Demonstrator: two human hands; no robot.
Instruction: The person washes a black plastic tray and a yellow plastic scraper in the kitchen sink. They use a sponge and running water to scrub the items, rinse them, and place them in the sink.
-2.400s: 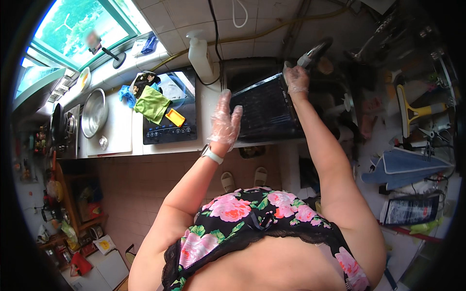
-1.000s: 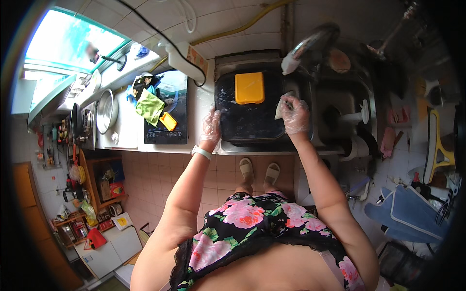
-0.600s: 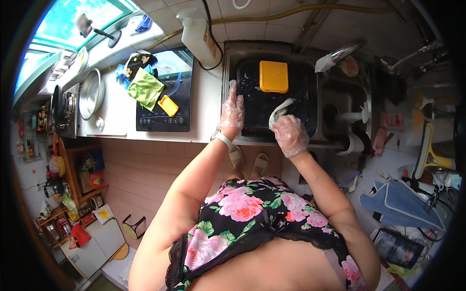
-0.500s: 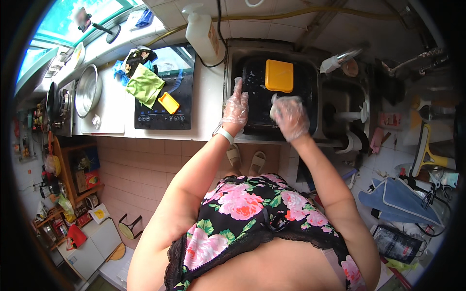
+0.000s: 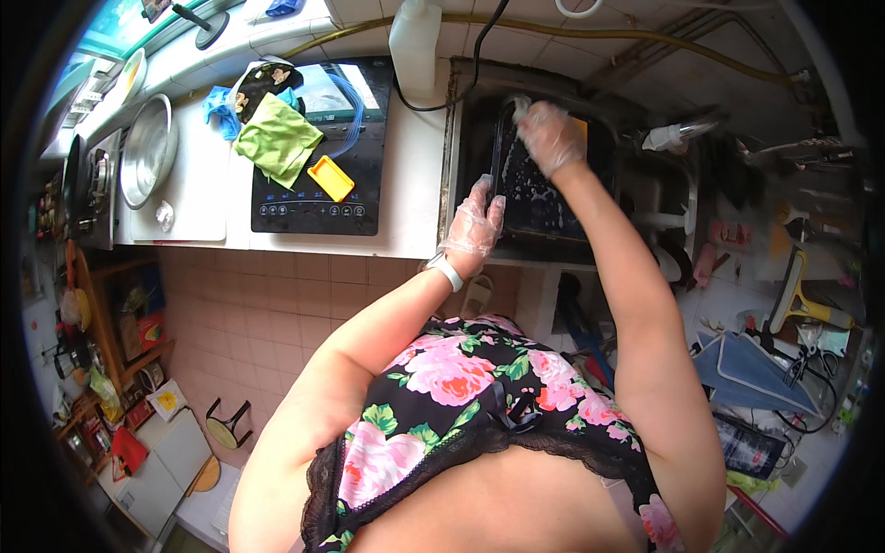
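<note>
A black rectangular tray (image 5: 539, 198) lies in the metal sink, with white suds streaked over its surface. My left hand (image 5: 472, 229), in a clear plastic glove, is closed on the tray's near left edge. Over the tray's far left part is my right hand (image 5: 551, 138), also gloved and smeared by motion. Its fingers are closed on a crumpled whitish scrubbing cloth (image 5: 522, 108), whose exact kind is blurred. A yellow plastic box (image 5: 580, 132) shows only in part behind the right hand.
Left of the sink stand an induction cooktop (image 5: 327, 207) with a green cloth (image 5: 278, 143) and a small yellow tray (image 5: 331, 179), and a steel basin (image 5: 149, 152). A white bottle (image 5: 415, 46) and a black cable stand behind. The faucet (image 5: 678, 135) is at right.
My right hand has moved away from me to the tray's far left part with the cloth. My left hand has closed on the tray's edge, and the tray has shifted rightward within the sink.
</note>
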